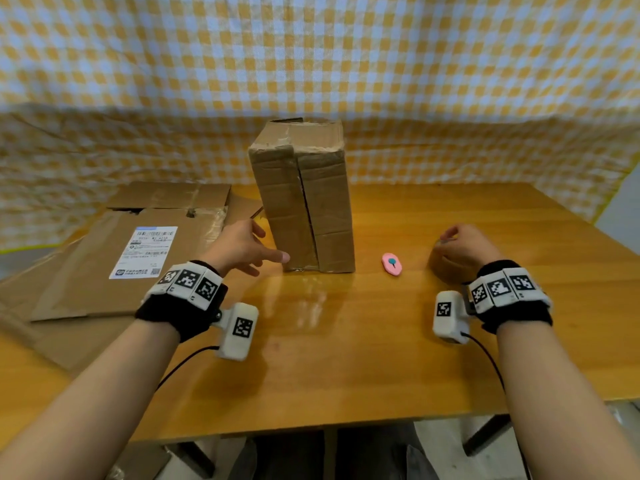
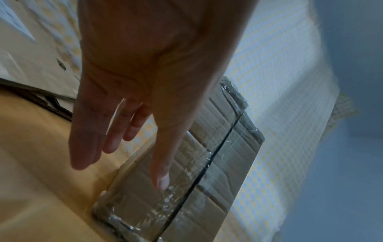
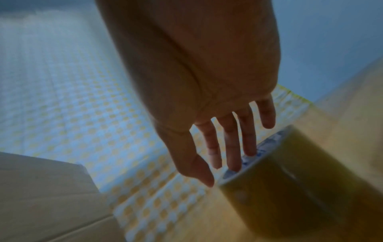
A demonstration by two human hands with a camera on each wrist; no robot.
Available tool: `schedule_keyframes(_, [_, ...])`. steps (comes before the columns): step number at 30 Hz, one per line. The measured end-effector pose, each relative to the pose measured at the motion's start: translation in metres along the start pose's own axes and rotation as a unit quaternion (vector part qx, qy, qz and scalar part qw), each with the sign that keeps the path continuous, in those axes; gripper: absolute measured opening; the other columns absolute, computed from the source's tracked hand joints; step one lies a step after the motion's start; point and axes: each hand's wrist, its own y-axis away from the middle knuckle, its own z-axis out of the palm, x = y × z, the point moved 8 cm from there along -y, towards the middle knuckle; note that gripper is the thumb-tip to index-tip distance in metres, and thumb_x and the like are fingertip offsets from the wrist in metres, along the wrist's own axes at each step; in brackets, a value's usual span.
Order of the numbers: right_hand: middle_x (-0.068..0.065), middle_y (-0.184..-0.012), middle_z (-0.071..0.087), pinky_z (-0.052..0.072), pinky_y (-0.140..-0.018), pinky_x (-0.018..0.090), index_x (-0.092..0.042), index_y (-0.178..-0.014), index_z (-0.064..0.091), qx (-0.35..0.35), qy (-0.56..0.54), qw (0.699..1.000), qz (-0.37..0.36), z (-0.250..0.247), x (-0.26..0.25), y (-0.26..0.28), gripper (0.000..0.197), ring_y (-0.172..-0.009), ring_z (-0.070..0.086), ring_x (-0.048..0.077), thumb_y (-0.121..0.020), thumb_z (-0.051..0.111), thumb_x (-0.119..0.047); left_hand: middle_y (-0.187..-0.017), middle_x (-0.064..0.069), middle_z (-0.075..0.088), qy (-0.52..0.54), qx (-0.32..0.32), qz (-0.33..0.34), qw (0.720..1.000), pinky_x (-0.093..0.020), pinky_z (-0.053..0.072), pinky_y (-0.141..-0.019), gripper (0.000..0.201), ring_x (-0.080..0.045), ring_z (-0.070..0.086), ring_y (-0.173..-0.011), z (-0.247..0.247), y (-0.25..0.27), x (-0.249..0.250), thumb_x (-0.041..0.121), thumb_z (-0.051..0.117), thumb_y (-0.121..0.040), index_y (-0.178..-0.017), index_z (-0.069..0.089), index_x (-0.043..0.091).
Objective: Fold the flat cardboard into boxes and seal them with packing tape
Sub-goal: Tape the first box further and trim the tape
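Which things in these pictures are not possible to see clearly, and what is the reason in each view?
- Head view: the brown roll of packing tape is mostly covered by the right hand.
- Head view: text on the white shipping label on the flat brown cardboard is too small.
- Right wrist view: motion blur hides whether the fingers touch the roll.
- All views: the back of the upright taped cardboard box faces away.

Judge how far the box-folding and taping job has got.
Done: one cardboard box stands folded, clear tape over its seam. In hand: the left hand touches it; the right hand rests open on the tape roll. Left: flat cardboard remains unfolded.
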Motion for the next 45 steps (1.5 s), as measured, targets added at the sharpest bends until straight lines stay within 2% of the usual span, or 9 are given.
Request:
schedule_keyframes(3, [0.016, -0.099, 0.064, 0.034, -0.113, 0.052, -0.023, -0.086, 0.062, -0.033, 0.055, 0.998, 0.022, 0.003, 0.003, 0.025, 0.011, -0.097, 0.056, 0.033, -0.093, 0.056, -0.017, -0.101, -0.008, 0.063, 0.005, 0.008, 0.001, 1.0, -0.032, 0.06, -0.057, 0.077, -0.021, 0.068, -0.086, 0.001, 0.003, 0.004, 0.03, 0.091, -0.067, -0.127, 0.049, 0.008])
schedule_keyframes(9, [0.017, -0.121, 0.066, 0.03, -0.108, 0.045, -0.011, -0.117, 0.068, -0.009, 0.123, 0.992, 0.036, 0.003, 0.007, 0.023, 0.024, -0.115, 0.058, 0.035, -0.099, 0.054, -0.016, -0.103, -0.01, 0.061, 0.006, 0.011, -0.005, 1.0, -0.04, 0.063, -0.064, 0.07, -0.023, 0.069, -0.085, -0.006, 0.008, 0.006, 0.029, 0.091, -0.067, -0.119, 0.048, 0.009])
schedule_keyframes(13, [0.014, -0.112, 0.064, 0.037, -0.109, 0.048, -0.008, -0.111, 0.065, 0.006, 0.078, 0.996, 0.042, 0.002, -0.001, 0.028, 0.018, -0.113, 0.057, 0.037, -0.096, 0.055, -0.013, -0.106, -0.012, 0.061, 0.002, 0.005, -0.007, 1.0, -0.041, 0.063, -0.065, 0.065, -0.023, 0.07, -0.084, -0.008, 0.013, 0.005, 0.032, 0.091, -0.067, -0.113, 0.052, 0.008])
schedule_keyframes(16, [0.017, -0.117, 0.065, 0.047, -0.103, 0.052, -0.008, -0.115, 0.066, 0.01, -0.019, 0.999, 0.027, 0.003, -0.013, 0.028, 0.024, -0.111, 0.06, 0.036, -0.091, 0.063, -0.008, -0.12, -0.013, 0.057, 0.044, 0.039, 0.012, 0.998, -0.039, 0.062, -0.066, 0.086, -0.023, 0.068, -0.091, -0.017, 0.014, 0.013, 0.032, 0.09, -0.066, -0.132, 0.04, 0.011])
schedule_keyframes(20, [0.014, -0.123, 0.058, 0.05, -0.102, 0.049, -0.012, -0.118, 0.063, 0.0, -0.142, 0.99, -0.001, 0.005, -0.036, 0.032, 0.031, -0.118, 0.056, 0.033, -0.089, 0.07, -0.004, -0.16, -0.005, 0.021, 0.119, 0.198, 0.188, 0.955, -0.038, 0.049, -0.099, 0.127, -0.02, 0.041, -0.132, -0.055, 0.022, 0.045, 0.038, 0.092, -0.061, -0.155, 0.008, 0.035])
schedule_keyframes(25, [0.016, -0.127, 0.056, 0.051, -0.091, 0.043, -0.015, -0.111, 0.059, -0.005, -0.207, 0.977, -0.045, 0.008, -0.06, 0.036, 0.027, -0.117, 0.056, 0.034, -0.089, 0.07, -0.004, -0.157, 0.009, 0.028, 0.037, 0.188, 0.34, 0.921, -0.043, 0.038, -0.112, 0.087, -0.013, 0.032, -0.141, -0.061, 0.029, 0.1, 0.053, 0.082, -0.071, -0.145, 0.039, 0.035])
schedule_keyframes(33, [0.004, -0.093, 0.059, 0.05, -0.083, 0.037, -0.017, -0.086, 0.057, 0.014, -0.148, 0.986, -0.072, 0.024, -0.08, 0.034, 0.019, -0.098, 0.058, 0.025, -0.089, 0.071, -0.004, -0.113, 0.005, 0.055, -0.087, 0.175, 0.414, 0.889, -0.03, 0.045, -0.086, 0.053, -0.013, 0.052, -0.105, -0.025, 0.03, 0.16, 0.047, 0.084, -0.069, -0.104, 0.056, 0.019])
schedule_keyframes(41, [0.018, -0.114, 0.067, 0.037, -0.099, 0.041, 0.001, -0.112, 0.069, 0.057, 0.016, 0.998, -0.003, 0.017, -0.035, 0.02, 0.022, -0.107, 0.061, 0.034, -0.093, 0.062, -0.007, -0.098, 0.004, 0.053, -0.11, 0.165, 0.424, 0.884, -0.022, 0.033, -0.066, 0.051, -0.013, 0.046, -0.084, -0.026, 0.019, 0.166, 0.037, 0.088, -0.065, -0.091, 0.049, 0.019])
schedule_keyframes(45, [0.016, -0.115, 0.066, 0.047, -0.096, 0.041, -0.016, -0.104, 0.063, 0.04, -0.081, 0.995, -0.049, 0.011, -0.051, 0.013, 0.012, -0.108, 0.06, 0.031, -0.093, 0.066, -0.013, -0.097, 0.007, 0.05, -0.118, 0.161, 0.422, 0.884, -0.018, 0.03, -0.065, 0.053, -0.012, 0.044, -0.085, -0.026, 0.017, 0.168, 0.034, 0.09, -0.064, -0.092, 0.045, 0.024])
